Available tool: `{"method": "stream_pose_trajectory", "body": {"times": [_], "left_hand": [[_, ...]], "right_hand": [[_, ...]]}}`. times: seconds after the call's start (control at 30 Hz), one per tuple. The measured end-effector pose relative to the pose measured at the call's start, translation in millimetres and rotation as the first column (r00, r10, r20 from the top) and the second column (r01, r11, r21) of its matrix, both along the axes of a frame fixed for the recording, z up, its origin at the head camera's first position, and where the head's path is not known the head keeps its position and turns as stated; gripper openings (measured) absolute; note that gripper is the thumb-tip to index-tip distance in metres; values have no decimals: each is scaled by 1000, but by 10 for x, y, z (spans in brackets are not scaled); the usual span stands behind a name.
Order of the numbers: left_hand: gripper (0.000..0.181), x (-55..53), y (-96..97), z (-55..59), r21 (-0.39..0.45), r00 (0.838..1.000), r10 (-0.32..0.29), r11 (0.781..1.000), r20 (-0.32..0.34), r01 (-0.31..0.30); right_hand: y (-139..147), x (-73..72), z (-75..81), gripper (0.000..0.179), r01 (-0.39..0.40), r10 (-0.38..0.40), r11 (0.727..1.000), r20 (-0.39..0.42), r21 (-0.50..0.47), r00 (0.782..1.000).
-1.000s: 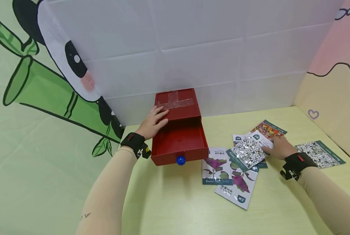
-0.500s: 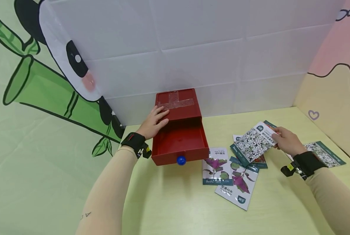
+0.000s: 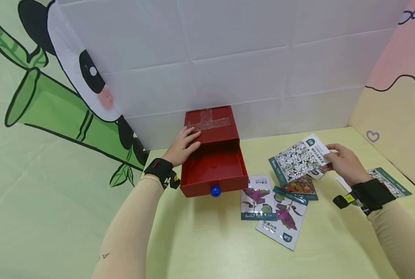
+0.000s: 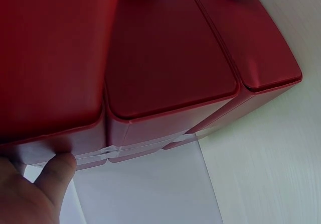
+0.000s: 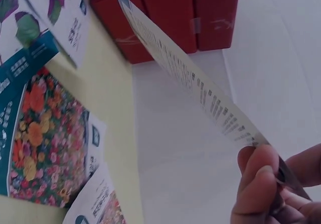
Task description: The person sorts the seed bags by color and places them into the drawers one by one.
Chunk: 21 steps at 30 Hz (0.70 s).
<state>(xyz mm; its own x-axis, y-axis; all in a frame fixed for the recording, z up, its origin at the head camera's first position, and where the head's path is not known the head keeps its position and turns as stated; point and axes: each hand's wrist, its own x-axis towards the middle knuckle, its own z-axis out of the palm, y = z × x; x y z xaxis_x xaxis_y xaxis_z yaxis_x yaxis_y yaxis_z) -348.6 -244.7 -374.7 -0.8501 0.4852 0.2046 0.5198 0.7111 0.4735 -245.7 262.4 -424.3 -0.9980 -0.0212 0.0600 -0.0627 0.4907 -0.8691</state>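
Note:
My right hand [image 3: 347, 163] pinches one end of a seed packet [image 3: 299, 161] printed with white flowers, lifted over the other packets. In the right wrist view the packet [image 5: 185, 78] is seen nearly edge-on, its printed back showing. My left hand [image 3: 180, 148] rests on the left side and top of a red drawer cabinet [image 3: 210, 135], fingers extended. Its open top drawer [image 3: 214, 166] has a blue knob [image 3: 215, 191] and nothing visible inside. Below it, two shut drawers [image 4: 170, 53] show in the left wrist view.
Two purple-leaf packets [image 3: 257, 197] lie right of the drawer, overlapping. Behind them is a packet with orange and red flowers [image 3: 302, 186]. Another white-flower packet [image 3: 388, 180] lies at the far right, partly behind my right wrist. A white wall sheet [image 3: 263, 73] hangs behind the cabinet.
The right hand has picked up the white-flower packet from the pile and raised it, uncovering more of the flower packets beneath. The left hand stays on the cabinet.

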Motion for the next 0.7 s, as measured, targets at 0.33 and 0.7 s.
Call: {"method": "stream_pose_trajectory", "body": {"times": [0.33, 0.7], "left_hand": [[56, -22, -2, -20, 7, 1000, -1, 1000, 0, 1], [55, 9, -3, 1, 7, 1000, -5, 1000, -1, 5]], "right_hand": [[-79, 106, 226, 50, 3, -7, 998, -77, -58, 997], [-188, 207, 423, 48, -48, 33, 994, -149, -97, 988]]}}
